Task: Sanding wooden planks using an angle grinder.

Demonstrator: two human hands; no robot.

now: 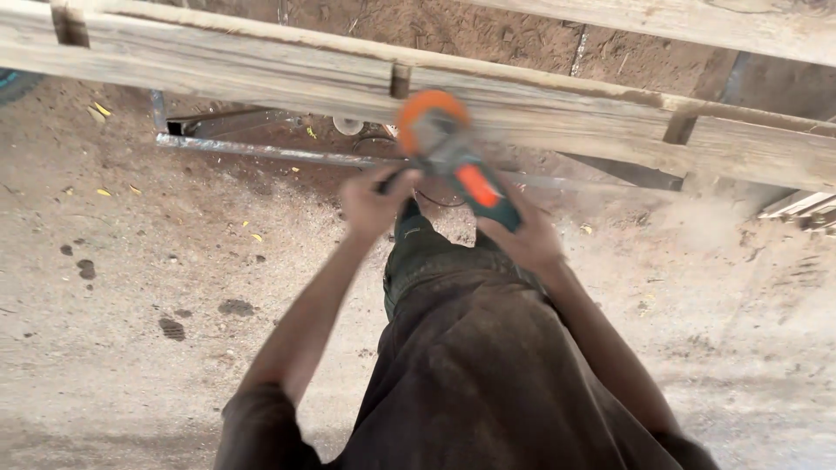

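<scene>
Right now both hands grip the handheld angle grinder with orange round guard and teal body point(448, 148): left hand point(373, 202) fingers curled around its side handle, right hand point(522, 237) fingers clamped on the rear body. Disc end sits beyond the fingertips, at the long weathered wooden plank frame point(261, 74). Risk: disc snagging the notch edge just ahead, kickback toward the legs. Open dirt floor point(131, 261) left of the fingers gives room.
</scene>
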